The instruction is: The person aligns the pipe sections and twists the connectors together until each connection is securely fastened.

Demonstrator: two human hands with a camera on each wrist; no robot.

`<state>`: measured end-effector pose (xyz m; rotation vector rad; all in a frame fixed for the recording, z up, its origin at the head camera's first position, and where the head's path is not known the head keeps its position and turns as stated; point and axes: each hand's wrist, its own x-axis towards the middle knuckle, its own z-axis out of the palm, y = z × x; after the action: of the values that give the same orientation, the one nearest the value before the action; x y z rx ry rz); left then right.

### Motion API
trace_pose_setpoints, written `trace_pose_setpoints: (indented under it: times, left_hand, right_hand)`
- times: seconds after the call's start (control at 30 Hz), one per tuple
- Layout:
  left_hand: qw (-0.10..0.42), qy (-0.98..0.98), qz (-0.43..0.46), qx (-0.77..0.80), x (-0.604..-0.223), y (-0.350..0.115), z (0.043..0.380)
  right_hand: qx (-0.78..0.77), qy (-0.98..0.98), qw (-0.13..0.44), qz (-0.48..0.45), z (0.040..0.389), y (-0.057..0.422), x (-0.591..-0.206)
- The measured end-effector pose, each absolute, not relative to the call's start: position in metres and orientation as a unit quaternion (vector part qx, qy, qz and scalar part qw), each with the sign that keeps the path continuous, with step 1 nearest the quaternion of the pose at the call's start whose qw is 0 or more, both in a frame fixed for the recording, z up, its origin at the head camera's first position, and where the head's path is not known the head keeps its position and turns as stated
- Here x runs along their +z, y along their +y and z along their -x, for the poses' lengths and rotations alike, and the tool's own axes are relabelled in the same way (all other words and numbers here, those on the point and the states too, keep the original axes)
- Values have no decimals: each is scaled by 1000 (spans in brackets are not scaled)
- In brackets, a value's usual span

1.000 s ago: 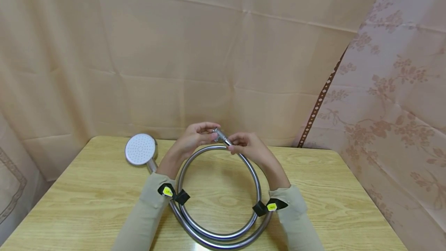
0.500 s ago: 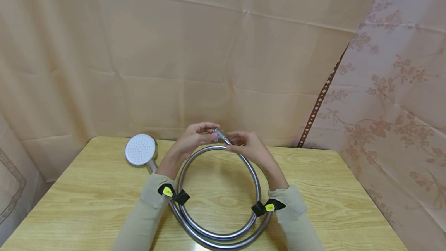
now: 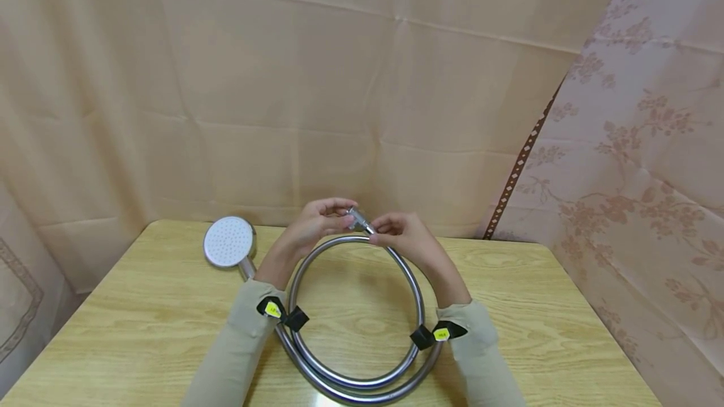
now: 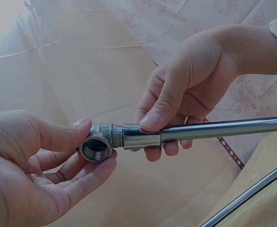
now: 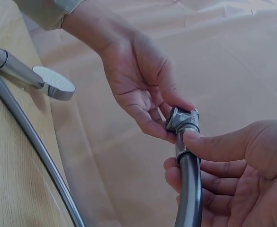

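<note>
My left hand [image 3: 305, 228] pinches a small threaded metal pipe fitting [image 4: 106, 130] between thumb and fingers. One internally threaded opening of it faces the left wrist camera. My right hand [image 3: 408, 240] holds the shiny collar [image 4: 145, 140] at the end of a shower hose [image 4: 223, 128], thumb on top and fingers beneath. Fitting and collar are joined in line, with a few threads showing between them. The hose lies coiled in loops on the table below the hands. At the left, a round shower head [image 3: 229, 242] with a white face is partly hidden behind my left forearm.
The wooden table [image 3: 537, 319] reaches back to a beige cloth [image 3: 271, 80] hanging behind it. On the right hangs a pink floral cloth [image 3: 645, 162]. Black wrist straps with yellow tags overlap the hose loops in the head view.
The right hand's fingers have shifted slightly left along the collar and then back right. The left hand and the fitting have stayed in place.
</note>
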<state>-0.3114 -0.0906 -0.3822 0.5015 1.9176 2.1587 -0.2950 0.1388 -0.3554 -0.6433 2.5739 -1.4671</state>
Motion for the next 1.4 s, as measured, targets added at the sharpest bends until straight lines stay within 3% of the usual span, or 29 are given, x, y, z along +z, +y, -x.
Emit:
trace_pose_setpoints:
  times: [0.4, 0.93, 1.4]
  left_hand:
    - [101, 652, -171, 732, -381, -88, 312]
    - [103, 654, -167, 731, -383, -89, 312]
    - [106, 658, -165, 727, -381, -90, 310]
  right_hand:
    - [-500, 835, 103, 206, 297, 143, -355]
    - [-449, 862, 32, 233, 294, 138, -354]
    - [-467, 854, 63, 219, 292, 140, -352]
